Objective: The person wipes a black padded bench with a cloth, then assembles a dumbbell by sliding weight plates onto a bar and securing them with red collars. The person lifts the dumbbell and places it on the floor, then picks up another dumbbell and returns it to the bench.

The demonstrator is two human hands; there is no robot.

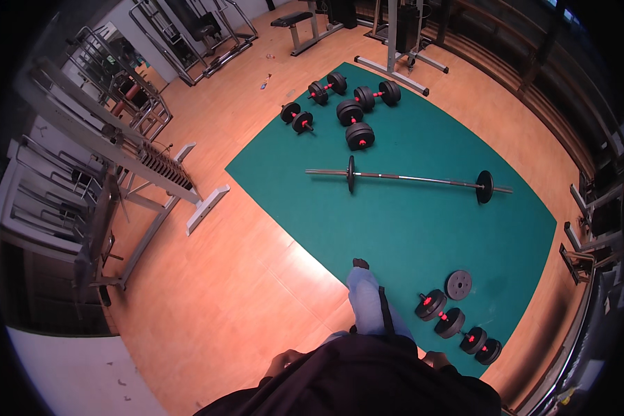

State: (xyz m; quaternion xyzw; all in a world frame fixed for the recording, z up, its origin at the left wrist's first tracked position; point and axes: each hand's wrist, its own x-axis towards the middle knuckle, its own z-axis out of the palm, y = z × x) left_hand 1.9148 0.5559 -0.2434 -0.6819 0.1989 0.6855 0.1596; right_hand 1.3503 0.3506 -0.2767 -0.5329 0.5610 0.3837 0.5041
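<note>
My left hand (283,361) hangs low beside my dark top, partly covered by it. On the other side only a bit of my right hand (436,359) shows past the cloth. The fingers of both are mostly hidden, and I see no object at either. A dumbbell (442,315) with black plates and red collars lies nearest my right hand, with a second dumbbell (480,346) beside it. Just beyond them a loose grey-black weight plate (458,285) lies flat. Farther ahead, a barbell (412,179) with one black plate toward each end rests across the green mat (395,229).
Several more dumbbells (354,125) lie at the mat's far end. A weight machine (145,166) stands on the wooden floor (222,291) at left, its foot close to the mat. Another machine's base (402,73) borders the far edge. More equipment (582,236) lines the right side.
</note>
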